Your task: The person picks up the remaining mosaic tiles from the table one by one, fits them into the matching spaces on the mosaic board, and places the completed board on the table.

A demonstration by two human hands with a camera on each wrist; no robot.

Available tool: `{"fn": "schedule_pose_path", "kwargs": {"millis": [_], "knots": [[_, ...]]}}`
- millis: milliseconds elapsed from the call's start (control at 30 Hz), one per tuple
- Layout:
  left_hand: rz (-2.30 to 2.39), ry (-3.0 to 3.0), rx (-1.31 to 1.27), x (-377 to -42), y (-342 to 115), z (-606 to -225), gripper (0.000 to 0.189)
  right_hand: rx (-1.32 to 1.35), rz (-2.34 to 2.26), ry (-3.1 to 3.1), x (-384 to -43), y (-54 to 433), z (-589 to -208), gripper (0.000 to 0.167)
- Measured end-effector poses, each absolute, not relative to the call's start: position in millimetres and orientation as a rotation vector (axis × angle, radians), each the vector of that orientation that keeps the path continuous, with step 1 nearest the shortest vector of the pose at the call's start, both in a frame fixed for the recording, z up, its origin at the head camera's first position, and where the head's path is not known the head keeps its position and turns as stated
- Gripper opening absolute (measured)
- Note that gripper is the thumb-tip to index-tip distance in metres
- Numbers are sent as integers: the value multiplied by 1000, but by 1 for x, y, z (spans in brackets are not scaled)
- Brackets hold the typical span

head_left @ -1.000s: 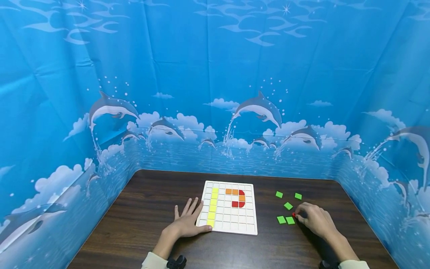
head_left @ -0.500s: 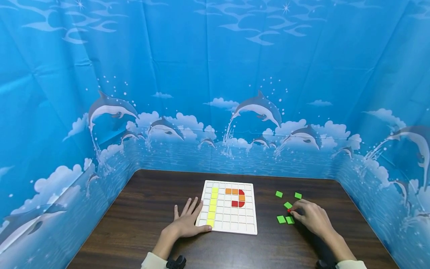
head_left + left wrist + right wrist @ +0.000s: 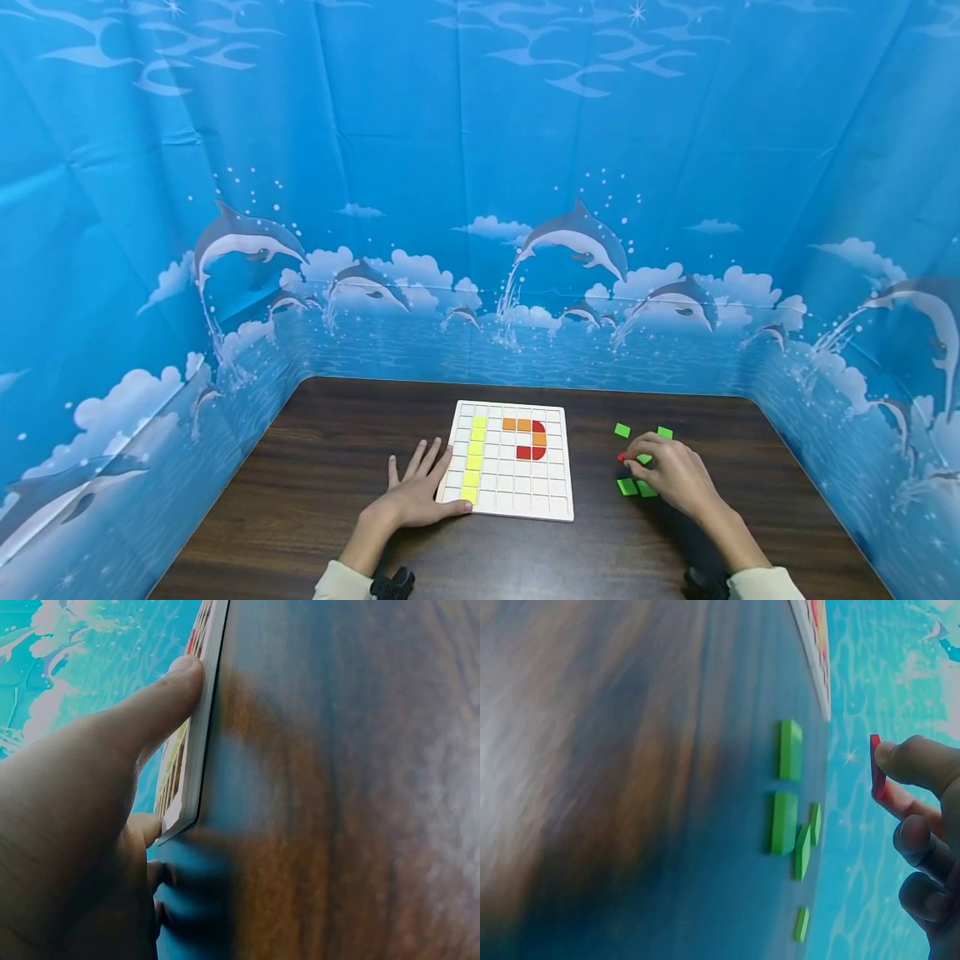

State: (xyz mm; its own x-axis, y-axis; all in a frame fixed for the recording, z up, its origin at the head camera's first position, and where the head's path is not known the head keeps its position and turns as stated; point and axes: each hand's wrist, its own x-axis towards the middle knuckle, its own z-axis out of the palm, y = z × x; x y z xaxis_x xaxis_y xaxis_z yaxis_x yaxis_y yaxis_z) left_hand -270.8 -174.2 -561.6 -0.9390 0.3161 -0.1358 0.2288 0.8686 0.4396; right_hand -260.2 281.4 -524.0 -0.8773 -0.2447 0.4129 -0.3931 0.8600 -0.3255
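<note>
My right hand (image 3: 671,472) pinches a small red tile (image 3: 877,766) between thumb and index finger, raised above the table among several green square tiles (image 3: 627,487). My left hand (image 3: 412,497) lies spread at the left side of a white grid board (image 3: 517,492), its thumb over the near left corner, the other fingers along the left edge. On the board, a column of yellow tiles (image 3: 473,461) runs down the left part. Orange tiles (image 3: 516,424) and red tiles (image 3: 531,452) form a hooked shape at the upper right of the grid.
The dark wooden table (image 3: 315,467) is enclosed at the back and sides by a blue dolphin-print curtain (image 3: 420,208). Green tiles lie loose to the right of the board, some partly hidden under the right hand in the head view.
My right hand has moved left and slightly away from me, carrying the red tile over the green tiles toward the board. The left hand and board stay in place.
</note>
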Motion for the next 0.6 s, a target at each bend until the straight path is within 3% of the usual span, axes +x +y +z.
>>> {"fn": "schedule_pose_path", "kwargs": {"millis": [600], "knots": [[632, 2831, 421, -272, -175, -565, 119, 561, 651, -2669, -271, 218, -512, 12]]}}
